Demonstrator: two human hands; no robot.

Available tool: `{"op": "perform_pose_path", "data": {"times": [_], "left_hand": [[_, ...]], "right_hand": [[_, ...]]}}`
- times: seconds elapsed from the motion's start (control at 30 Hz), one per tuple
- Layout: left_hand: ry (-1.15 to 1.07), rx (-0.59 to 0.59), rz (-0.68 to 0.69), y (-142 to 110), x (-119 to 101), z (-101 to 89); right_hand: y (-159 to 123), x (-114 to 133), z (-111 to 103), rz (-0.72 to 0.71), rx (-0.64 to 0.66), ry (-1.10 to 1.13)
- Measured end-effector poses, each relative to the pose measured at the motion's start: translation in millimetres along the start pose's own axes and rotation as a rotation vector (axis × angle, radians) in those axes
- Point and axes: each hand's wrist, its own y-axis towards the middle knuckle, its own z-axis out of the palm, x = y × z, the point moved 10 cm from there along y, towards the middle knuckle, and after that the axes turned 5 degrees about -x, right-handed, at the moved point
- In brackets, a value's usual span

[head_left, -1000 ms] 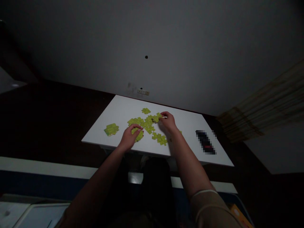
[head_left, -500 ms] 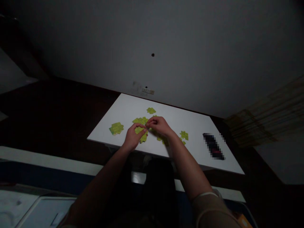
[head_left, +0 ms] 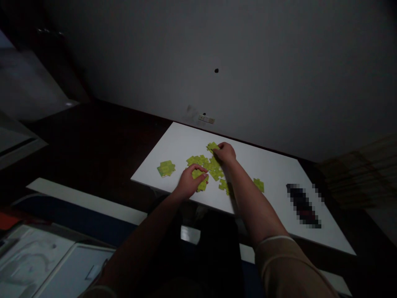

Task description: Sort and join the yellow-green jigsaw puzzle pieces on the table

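Yellow-green jigsaw puzzle pieces (head_left: 214, 165) lie spread and partly overlapping across the middle of a white table (head_left: 263, 165). My left hand (head_left: 190, 181) is low over the near pieces (head_left: 201, 184), thumb and forefinger curled close together; whether a piece is between their tips is too small to see. Farther back, my right hand (head_left: 226, 153) has its fingers pinched at the edge of a small far group of puzzle pieces (head_left: 212, 146). Its fingertips touch a piece there.
A stack of green puzzle pieces (head_left: 166, 168) lies toward the table's left side. More pieces (head_left: 258, 185) are right of my right forearm. A blurred dark object (head_left: 303, 205) rests at the right end. Behind the table stands a grey wall (head_left: 248, 95) with a socket strip (head_left: 206, 119).
My right hand has left my left hand and moved back to the far group of pieces. My left hand stays over the near pieces. The view has turned slightly left.
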Motion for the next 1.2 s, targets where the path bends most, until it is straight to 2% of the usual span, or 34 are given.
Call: {"op": "perform_pose_path", "data": {"times": [0.07, 0.17, 0.23, 0.3, 0.37, 0.47, 0.57, 0.67, 0.8, 0.87, 0.97, 1.1, 1.2], "left_hand": [[-0.024, 0.005, 0.001, -0.1, -0.2, 0.9], [-0.059, -0.001, -0.007, -1.0, -0.3, 1.5], [-0.084, -0.012, -0.018, -1.7, 0.0, 1.7], [-0.099, -0.037, -0.014, -1.6, -1.3, 0.5], [-0.076, -0.072, 0.011, -0.1, -4.3, -2.5], [0.009, -0.142, 0.067, 2.7, -9.7, -9.8], [0.047, -0.177, 0.078, 3.3, -10.9, -14.5], [0.089, -0.149, 0.098, 0.7, -14.5, -13.7], [0.124, -0.094, 0.142, -4.0, -22.0, -10.4], [0.168, -0.072, 0.178, -6.2, -26.3, -7.6], [0.243, -0.021, 0.244, -11.0, -32.7, 1.4], [0.315, 0.198, 0.324, -24.0, -38.5, 30.5], [0.378, 0.340, 0.345, -33.5, -38.4, 47.8]], "right_hand": [[-3.7, -9.1, -14.9, 0.021, -0.027, 0.113], [-21.3, -22.5, -51.7, 0.041, -0.138, 0.311], [-46.1, -27.2, -76.4, 0.028, -0.221, 0.506], [-81.1, -24.9, -89.7, -0.012, -0.241, 0.656], [-121.4, -16.3, -85.9, -0.044, -0.176, 0.709], [-178.7, 4.5, -64.5, -0.104, -0.074, 0.670], [-213.1, 22.4, -46.6, -0.138, -0.072, 0.529], [-224.6, 42.5, -41.1, -0.234, -0.090, 0.390], [-229.6, 58.7, -47.6, -0.420, -0.079, 0.292], [-231.9, 51.2, -53.2, -0.452, -0.075, 0.250], [-234.8, 24.9, -67.2, -0.443, -0.137, 0.150], [-235.1, -7.9, -76.8, -0.437, -0.170, 0.018], [-233.5, -17.7, -81.6, -0.435, -0.205, -0.054]]}}
